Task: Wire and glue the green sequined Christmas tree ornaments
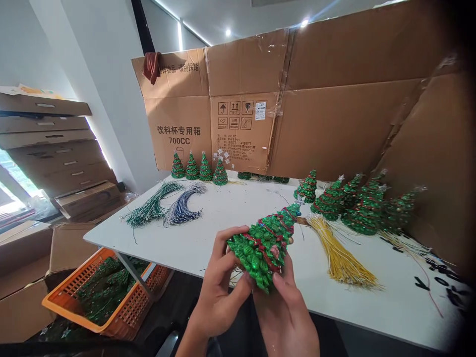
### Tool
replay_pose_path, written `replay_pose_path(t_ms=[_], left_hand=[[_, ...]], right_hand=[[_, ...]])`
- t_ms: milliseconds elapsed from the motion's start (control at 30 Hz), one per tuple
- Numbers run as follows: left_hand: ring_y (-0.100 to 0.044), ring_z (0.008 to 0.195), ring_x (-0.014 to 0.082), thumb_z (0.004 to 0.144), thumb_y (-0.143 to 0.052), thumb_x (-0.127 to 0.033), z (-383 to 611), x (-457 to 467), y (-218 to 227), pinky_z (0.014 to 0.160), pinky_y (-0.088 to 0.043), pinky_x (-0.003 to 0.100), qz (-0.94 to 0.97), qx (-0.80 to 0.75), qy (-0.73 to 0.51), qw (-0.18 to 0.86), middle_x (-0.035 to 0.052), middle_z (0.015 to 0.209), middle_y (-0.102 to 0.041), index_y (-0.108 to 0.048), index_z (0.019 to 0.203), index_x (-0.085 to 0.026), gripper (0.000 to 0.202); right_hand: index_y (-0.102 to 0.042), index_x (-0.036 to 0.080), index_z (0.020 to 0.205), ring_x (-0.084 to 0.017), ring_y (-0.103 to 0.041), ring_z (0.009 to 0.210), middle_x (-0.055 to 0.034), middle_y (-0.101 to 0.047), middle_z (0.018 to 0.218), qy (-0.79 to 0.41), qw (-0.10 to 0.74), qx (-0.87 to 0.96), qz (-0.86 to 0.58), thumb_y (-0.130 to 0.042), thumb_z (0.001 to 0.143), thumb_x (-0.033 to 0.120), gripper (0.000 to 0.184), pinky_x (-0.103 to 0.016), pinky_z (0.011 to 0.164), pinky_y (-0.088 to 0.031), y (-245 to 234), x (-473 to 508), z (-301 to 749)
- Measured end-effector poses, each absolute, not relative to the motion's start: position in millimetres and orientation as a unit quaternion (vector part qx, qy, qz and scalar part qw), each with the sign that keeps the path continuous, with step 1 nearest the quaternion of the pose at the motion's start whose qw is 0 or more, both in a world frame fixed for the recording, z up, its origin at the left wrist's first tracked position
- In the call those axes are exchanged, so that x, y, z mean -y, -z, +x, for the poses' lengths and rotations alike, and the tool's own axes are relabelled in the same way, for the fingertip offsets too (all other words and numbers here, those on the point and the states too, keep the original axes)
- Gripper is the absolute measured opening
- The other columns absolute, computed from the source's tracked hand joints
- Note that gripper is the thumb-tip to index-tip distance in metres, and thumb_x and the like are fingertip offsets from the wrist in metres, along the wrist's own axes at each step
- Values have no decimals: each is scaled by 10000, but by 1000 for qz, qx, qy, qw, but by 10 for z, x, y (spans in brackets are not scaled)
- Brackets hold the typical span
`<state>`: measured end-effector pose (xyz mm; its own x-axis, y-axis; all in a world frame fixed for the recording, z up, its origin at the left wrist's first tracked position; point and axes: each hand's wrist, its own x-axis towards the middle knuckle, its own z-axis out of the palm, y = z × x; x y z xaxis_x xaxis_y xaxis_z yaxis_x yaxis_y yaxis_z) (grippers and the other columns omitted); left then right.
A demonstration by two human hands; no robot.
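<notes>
Hands (219, 292) clasping sequined tree (262, 253), green, conical

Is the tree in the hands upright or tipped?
Tipped: the green tree lies nearly sideways, tip rightward, between left hand and right hand.

Left hand (217, 297) beside right hand (286, 315), fingers curled.

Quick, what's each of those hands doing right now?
Left hand: closed, gripping the glittery green tree ornament.
Right hand: closed, holding the same ornament from underneath.
</notes>
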<state>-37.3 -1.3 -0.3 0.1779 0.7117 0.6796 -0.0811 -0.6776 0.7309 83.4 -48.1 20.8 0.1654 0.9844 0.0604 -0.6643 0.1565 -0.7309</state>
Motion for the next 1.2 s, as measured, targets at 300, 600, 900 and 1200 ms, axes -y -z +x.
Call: replay_pose_path(t_ms=[300, 600, 900, 1200], left_hand=[[-627, 1380, 327, 1012, -733, -187, -264, -30, 61, 1095, -606, 443, 661, -225, -645, 310, 133, 1497, -579, -827, 1092, -263, 146], [-646, 1349, 317, 974, -766, -152, -232, -23, 77, 1067, -615, 435, 652, -239, -662, 283, 119, 1483, -618, -817, 994, -244, 108], [-629, 1376, 298, 965, -749, -99, -238, -10, 82, 1113, -595, 418, 663, -244, -654, 270, 106, 1505, -602, -825, 1113, -275, 242], [-628, 1382, 310, 962, -752, -105, -245, -17, 72, 1125, -592, 436, 665, -244, -655, 263, 113, 1490, -606, -824, 1125, -278, 249]], right_hand=[[-610, 479, 1513, -360, -608, 1463, -3, -701, 1520, -594, 712, 248, -279, -791, 900, 469, 639, -609, 1168, -531, -235, 497, 824], [-600, 434, 1531, -362, -663, 1398, -30, -701, 1527, -560, 714, 295, -298, -728, 937, 510, 612, -622, 1155, -539, -209, 471, 808], [-631, 455, 1488, -361, -666, 1394, -16, -700, 1526, -572, 717, 282, -281, -731, 934, 465, 563, -625, 1176, -519, -240, 478, 789], [-612, 440, 1478, -343, -672, 1374, -24, -688, 1539, -603, 717, 228, -264, -752, 905, 397, 591, -586, 1177, -517, -335, 509, 739]])
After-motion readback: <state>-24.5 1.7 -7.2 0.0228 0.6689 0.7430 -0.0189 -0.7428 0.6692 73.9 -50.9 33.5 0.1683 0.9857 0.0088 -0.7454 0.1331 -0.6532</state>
